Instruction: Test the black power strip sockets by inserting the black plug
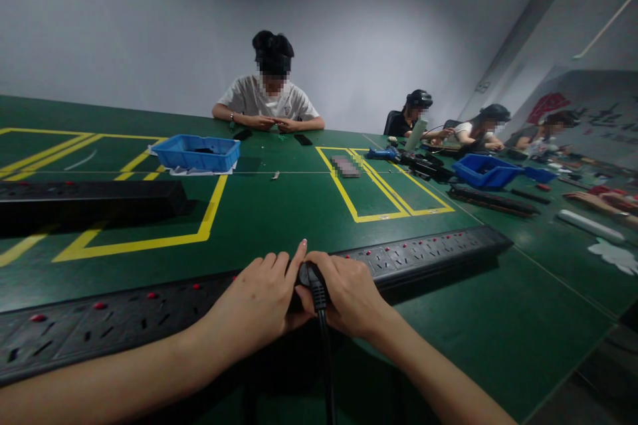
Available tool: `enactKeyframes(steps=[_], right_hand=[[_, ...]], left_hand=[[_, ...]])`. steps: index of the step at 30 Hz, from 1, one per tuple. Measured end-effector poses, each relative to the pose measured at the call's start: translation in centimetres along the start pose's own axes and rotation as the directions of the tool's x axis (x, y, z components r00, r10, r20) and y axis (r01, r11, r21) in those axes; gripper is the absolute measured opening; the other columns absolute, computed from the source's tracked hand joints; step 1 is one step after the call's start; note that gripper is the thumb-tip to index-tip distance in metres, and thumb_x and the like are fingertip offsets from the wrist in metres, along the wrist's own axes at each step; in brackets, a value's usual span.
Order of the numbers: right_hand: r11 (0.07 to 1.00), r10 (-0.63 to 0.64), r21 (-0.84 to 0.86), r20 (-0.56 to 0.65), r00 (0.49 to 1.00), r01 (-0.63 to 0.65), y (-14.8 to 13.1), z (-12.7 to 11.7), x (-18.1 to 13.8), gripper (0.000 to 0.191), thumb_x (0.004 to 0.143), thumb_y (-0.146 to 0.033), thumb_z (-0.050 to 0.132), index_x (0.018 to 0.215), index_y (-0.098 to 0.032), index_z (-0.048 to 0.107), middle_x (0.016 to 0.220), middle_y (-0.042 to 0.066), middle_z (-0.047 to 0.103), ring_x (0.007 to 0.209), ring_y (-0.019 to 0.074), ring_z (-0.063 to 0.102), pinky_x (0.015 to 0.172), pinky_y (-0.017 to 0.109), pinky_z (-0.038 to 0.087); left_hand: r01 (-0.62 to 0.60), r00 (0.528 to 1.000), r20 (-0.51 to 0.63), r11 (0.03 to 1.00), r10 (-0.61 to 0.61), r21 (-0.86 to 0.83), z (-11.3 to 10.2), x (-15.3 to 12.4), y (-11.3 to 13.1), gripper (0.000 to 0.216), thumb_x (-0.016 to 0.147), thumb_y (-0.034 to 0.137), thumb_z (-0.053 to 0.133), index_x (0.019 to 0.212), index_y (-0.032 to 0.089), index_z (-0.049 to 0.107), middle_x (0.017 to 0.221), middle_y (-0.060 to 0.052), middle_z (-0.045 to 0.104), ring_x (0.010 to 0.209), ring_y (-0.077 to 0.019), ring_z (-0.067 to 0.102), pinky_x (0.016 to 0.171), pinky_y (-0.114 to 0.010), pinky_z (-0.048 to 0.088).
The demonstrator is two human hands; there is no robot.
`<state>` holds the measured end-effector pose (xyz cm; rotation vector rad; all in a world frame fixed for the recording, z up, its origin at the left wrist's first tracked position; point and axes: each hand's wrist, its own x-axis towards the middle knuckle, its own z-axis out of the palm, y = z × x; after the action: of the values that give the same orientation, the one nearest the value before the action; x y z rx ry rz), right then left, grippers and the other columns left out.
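Observation:
A long black power strip (pixel 423 255) with red switches lies across the near part of the green table. My left hand (pixel 262 292) is closed over the middle of the strip, its index finger stretched out beside a black plug (pixel 308 273). My right hand (pixel 351 289) is wrapped round that plug, which sits at the strip's top face. Whether its pins are in a socket is hidden by the fingers. From the plug a black cable (pixel 326 358) hangs down toward me between my forearms.
Another black power strip (pixel 100 202) lies to the left, with a blue bin (pixel 199 154) behind it. Yellow tape marks the table (pixel 279 212). A person (pixel 272 99) sits opposite; more people work at right near another blue bin (pixel 483 172) and scattered tools.

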<state>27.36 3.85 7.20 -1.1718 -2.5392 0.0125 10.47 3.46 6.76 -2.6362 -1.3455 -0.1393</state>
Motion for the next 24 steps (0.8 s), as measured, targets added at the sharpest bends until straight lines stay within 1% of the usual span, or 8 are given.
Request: enactKeyframes(steps=[5,10,16,21,23,24], right_hand=[[1.0,-0.009,-0.013,0.007,1.0,0.009,0.04,-0.01,0.0,0.03,0.081,-0.03,0.045,0.106,-0.013,0.042,0.09,0.009,0.059,0.078,0.0195,0.055,0.063,0.028,0.04],[1.0,-0.012,-0.007,0.007,1.0,0.012,0.01,-0.06,0.08,0.028,0.084,-0.032,0.04,0.105,-0.013,0.042,0.089,0.01,0.059,0.079,0.0193,0.055,0.063,0.028,0.04],[1.0,-0.012,-0.006,0.011,1.0,0.012,0.03,-0.26,0.06,0.029,0.083,-0.03,0.042,0.107,-0.012,0.041,0.089,0.01,0.06,0.078,0.0201,0.056,0.062,0.028,0.04],[1.0,-0.007,0.017,-0.019,1.0,0.007,-0.07,-0.08,0.08,0.027,0.084,-0.032,0.042,0.104,-0.014,0.043,0.086,0.009,0.06,0.075,0.0191,0.056,0.061,0.027,0.04],[0.998,0.008,0.059,-0.056,0.998,-0.005,-0.16,-0.09,0.02,0.026,0.084,-0.032,0.043,0.103,-0.015,0.042,0.085,0.008,0.06,0.074,0.0186,0.056,0.061,0.027,0.04],[0.995,0.035,0.1,-0.087,0.996,-0.026,-0.2,-0.16,-0.05,0.027,0.083,-0.032,0.043,0.104,-0.015,0.042,0.085,0.007,0.059,0.073,0.0178,0.057,0.06,0.026,0.04]], left_hand=[[0.0,1.0,0.001,1.0,0.0,0.02,0.1,0.0,-0.04,0.071,0.079,0.043,0.038,0.135,0.005,0.019,0.088,-0.01,0.053,0.078,-0.0222,0.047,0.07,-0.035,0.037],[0.001,1.0,0.003,1.0,-0.001,0.013,0.03,0.05,-0.06,0.07,0.079,0.045,0.036,0.135,0.005,0.019,0.087,-0.01,0.053,0.077,-0.0216,0.047,0.07,-0.034,0.037],[-0.008,1.0,0.007,1.0,0.008,0.009,0.01,0.01,-0.04,0.072,0.079,0.047,0.036,0.135,0.003,0.02,0.089,-0.012,0.054,0.078,-0.0225,0.047,0.07,-0.036,0.038],[-0.005,1.0,0.002,1.0,0.005,0.002,0.14,-0.03,-0.1,0.073,0.079,0.049,0.036,0.135,0.004,0.02,0.087,-0.011,0.054,0.078,-0.0221,0.048,0.07,-0.036,0.039],[-0.008,1.0,-0.014,1.0,0.008,-0.002,0.19,-0.03,-0.12,0.072,0.08,0.05,0.036,0.134,0.004,0.021,0.089,-0.012,0.055,0.078,-0.0222,0.048,0.071,-0.036,0.039],[-0.012,1.0,-0.025,1.0,0.012,-0.009,0.21,-0.02,-0.13,0.072,0.08,0.051,0.035,0.134,0.005,0.022,0.091,-0.013,0.055,0.078,-0.0223,0.049,0.071,-0.035,0.039]])
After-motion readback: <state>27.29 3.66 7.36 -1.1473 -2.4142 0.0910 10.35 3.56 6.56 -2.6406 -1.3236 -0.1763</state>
